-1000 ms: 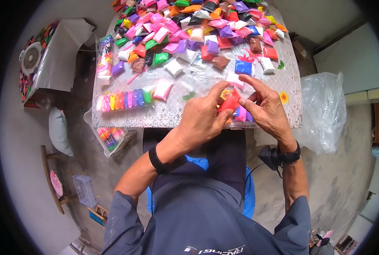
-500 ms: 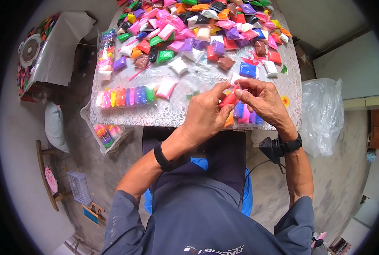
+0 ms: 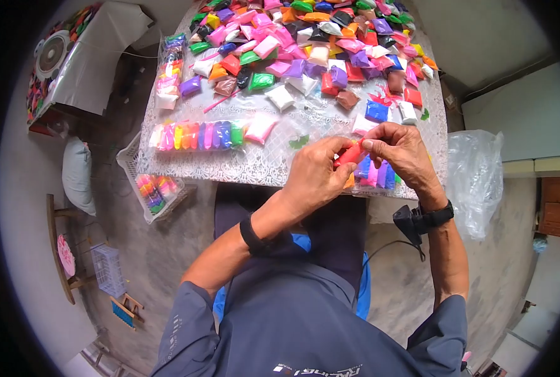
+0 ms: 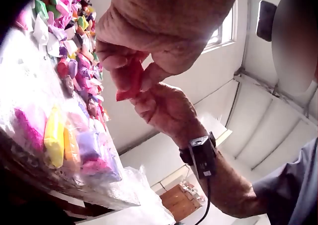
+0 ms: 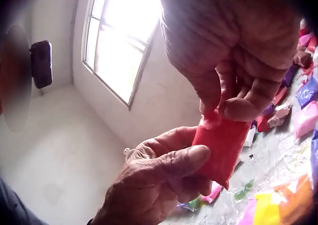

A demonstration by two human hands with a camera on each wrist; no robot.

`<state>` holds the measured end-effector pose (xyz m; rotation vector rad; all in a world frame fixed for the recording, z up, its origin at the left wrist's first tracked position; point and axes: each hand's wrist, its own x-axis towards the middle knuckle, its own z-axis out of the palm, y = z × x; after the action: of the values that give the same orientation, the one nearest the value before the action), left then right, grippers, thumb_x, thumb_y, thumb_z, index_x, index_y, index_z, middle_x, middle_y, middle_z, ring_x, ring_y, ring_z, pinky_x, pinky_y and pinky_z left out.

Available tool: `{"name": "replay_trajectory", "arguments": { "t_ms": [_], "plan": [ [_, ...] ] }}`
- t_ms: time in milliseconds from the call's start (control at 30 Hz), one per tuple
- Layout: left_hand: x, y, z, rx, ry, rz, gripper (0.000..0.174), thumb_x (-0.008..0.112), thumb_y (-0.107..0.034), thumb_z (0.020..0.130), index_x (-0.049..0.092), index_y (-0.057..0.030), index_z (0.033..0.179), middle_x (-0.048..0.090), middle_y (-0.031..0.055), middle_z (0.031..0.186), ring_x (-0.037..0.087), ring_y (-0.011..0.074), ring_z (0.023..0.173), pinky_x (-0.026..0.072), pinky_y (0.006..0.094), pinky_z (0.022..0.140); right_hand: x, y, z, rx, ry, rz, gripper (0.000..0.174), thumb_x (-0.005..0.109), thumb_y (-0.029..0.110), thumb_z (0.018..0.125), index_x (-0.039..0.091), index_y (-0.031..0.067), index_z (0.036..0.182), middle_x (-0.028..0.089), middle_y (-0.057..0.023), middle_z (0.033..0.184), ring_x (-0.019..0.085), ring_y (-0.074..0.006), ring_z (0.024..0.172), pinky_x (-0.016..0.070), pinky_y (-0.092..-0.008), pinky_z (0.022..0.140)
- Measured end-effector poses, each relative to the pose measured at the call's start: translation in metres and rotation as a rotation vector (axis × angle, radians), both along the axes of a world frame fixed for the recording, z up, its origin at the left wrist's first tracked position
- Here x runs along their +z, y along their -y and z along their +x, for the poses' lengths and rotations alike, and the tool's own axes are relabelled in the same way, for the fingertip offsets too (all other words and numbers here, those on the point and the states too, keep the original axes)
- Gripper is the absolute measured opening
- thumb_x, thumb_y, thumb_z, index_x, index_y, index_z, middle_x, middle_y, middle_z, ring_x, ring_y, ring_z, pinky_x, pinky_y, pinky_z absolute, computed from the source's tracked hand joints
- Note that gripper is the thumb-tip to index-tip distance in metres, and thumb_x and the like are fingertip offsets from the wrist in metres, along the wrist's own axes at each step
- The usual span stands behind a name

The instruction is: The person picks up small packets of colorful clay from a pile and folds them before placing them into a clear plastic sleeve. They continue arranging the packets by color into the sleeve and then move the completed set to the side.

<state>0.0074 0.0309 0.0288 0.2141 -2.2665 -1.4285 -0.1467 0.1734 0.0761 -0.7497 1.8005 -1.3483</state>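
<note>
A small red packet point(image 5: 221, 148), soft and wrapped in film, is held up above the table's near edge between both hands. My left hand point(image 3: 318, 169) grips its body, with the thumb flat along one face in the right wrist view. The fingers and thumb of my right hand point(image 3: 400, 154) pinch its top end. Just below the hands lies a clear bag of coloured packets point(image 3: 380, 173), partly covered by them; yellow, orange and purple ones show in the left wrist view. A white packet point(image 3: 363, 125) and a blue packet point(image 3: 377, 111) lie just beyond.
A large heap of coloured packets point(image 3: 318, 53) covers the table's far side. A filled row bag point(image 3: 198, 136) lies at the left, a pink-and-white packet point(image 3: 261, 127) beside it. Another filled bag point(image 3: 170, 72) stands along the left edge. A white basket point(image 3: 160, 207) sits below left.
The right fingers have come in from spread apart and now pinch the end of the red packet. Both hands appear slightly further right in the head view, which has shifted.
</note>
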Motion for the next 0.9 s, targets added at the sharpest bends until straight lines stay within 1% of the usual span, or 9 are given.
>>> {"name": "replay_trajectory", "arguments": {
  "t_ms": [167, 267, 333, 433, 533, 600, 767, 867, 900],
  "plan": [
    [-0.003, 0.005, 0.004, -0.037, -0.005, -0.025, 0.035, 0.075, -0.009, 0.082, 0.067, 0.0009, 0.115, 0.073, 0.0167, 0.099, 0.071, 0.0225, 0.073, 0.0569, 0.0334, 0.068, 0.0, 0.001, -0.007, 0.023, -0.064, 0.012, 0.014, 0.075, 0.012, 0.09, 0.073, -0.0009, 0.094, 0.069, -0.0011, 0.078, 0.059, -0.0067, 0.064, 0.0496, -0.0231, 0.059],
    [-0.005, 0.005, 0.011, -0.035, 0.06, -0.04, 0.035, 0.074, -0.01, 0.083, 0.067, 0.0003, 0.116, 0.073, 0.0149, 0.097, 0.071, 0.0214, 0.073, 0.0563, 0.0332, 0.068, -0.009, -0.001, -0.017, 0.017, -0.068, -0.008, 0.013, 0.075, 0.012, 0.09, 0.072, -0.0005, 0.092, 0.069, -0.001, 0.078, 0.059, -0.0063, 0.064, 0.0486, -0.0228, 0.059],
    [-0.009, 0.008, 0.016, -0.04, 0.137, -0.017, 0.035, 0.073, -0.009, 0.083, 0.067, 0.0003, 0.117, 0.074, 0.013, 0.092, 0.071, 0.0201, 0.072, 0.0558, 0.0332, 0.066, -0.012, -0.002, -0.022, 0.013, -0.064, -0.017, 0.013, 0.075, 0.012, 0.089, 0.072, -0.0003, 0.091, 0.068, -0.0009, 0.077, 0.058, -0.0061, 0.064, 0.0479, -0.0226, 0.058],
    [-0.009, 0.012, 0.019, 0.007, 0.145, 0.044, 0.034, 0.072, -0.009, 0.085, 0.066, 0.0008, 0.116, 0.073, 0.0116, 0.086, 0.07, 0.0187, 0.07, 0.0555, 0.0329, 0.066, -0.015, -0.003, -0.032, -0.001, -0.072, -0.03, 0.012, 0.075, 0.012, 0.088, 0.071, 0.0005, 0.089, 0.067, -0.0008, 0.076, 0.056, -0.006, 0.063, 0.0456, -0.022, 0.059],
    [-0.011, 0.015, 0.017, 0.012, 0.151, 0.043, 0.032, 0.071, -0.009, 0.086, 0.066, 0.0011, 0.116, 0.073, 0.0113, 0.085, 0.07, 0.0179, 0.069, 0.0552, 0.0321, 0.065, -0.02, -0.003, -0.043, -0.012, -0.051, -0.033, 0.012, 0.075, 0.013, 0.087, 0.071, 0.0013, 0.087, 0.067, -0.0004, 0.076, 0.054, -0.0062, 0.063, 0.044, -0.0219, 0.059],
    [-0.011, 0.016, 0.017, 0.019, 0.144, 0.024, 0.03, 0.07, -0.01, 0.087, 0.067, 0.0015, 0.114, 0.073, 0.012, 0.085, 0.07, 0.018, 0.069, 0.055, 0.0318, 0.066, -0.026, -0.002, -0.048, -0.019, -0.119, -0.006, 0.012, 0.074, 0.013, 0.086, 0.071, 0.0018, 0.087, 0.066, 0.0002, 0.075, 0.054, -0.0062, 0.064, 0.0437, -0.0222, 0.059],
    [-0.016, 0.017, 0.025, 0.04, 0.145, 0.008, 0.025, 0.069, -0.011, 0.088, 0.069, 0.0028, 0.109, 0.073, 0.0132, 0.086, 0.069, 0.0179, 0.07, 0.0546, 0.0314, 0.066, -0.038, -0.003, -0.058, 0.011, -0.147, 0.052, 0.014, 0.073, 0.016, 0.082, 0.07, 0.0024, 0.085, 0.065, 0.0009, 0.075, 0.055, -0.0065, 0.066, 0.0447, -0.0235, 0.06],
    [-0.019, 0.019, 0.031, 0.054, 0.157, -0.028, 0.025, 0.069, -0.01, 0.088, 0.069, 0.0029, 0.109, 0.073, 0.0133, 0.086, 0.069, 0.0177, 0.069, 0.0545, 0.0313, 0.066, -0.038, -0.001, -0.055, 0.035, -0.169, 0.063, 0.016, 0.07, 0.017, 0.081, 0.069, 0.0012, 0.084, 0.063, 0.0009, 0.073, 0.055, -0.0067, 0.065, 0.0447, -0.0239, 0.061],
    [-0.018, 0.02, 0.033, 0.053, 0.159, -0.026, 0.025, 0.069, -0.01, 0.088, 0.069, 0.0029, 0.109, 0.073, 0.0133, 0.086, 0.069, 0.0177, 0.069, 0.0545, 0.0313, 0.066, -0.039, 0.0, -0.055, 0.044, -0.194, 0.069, 0.015, 0.068, 0.015, 0.08, 0.068, 0.0005, 0.084, 0.062, 0.0004, 0.073, 0.053, -0.0068, 0.064, 0.0427, -0.0237, 0.059]
  ]
}}
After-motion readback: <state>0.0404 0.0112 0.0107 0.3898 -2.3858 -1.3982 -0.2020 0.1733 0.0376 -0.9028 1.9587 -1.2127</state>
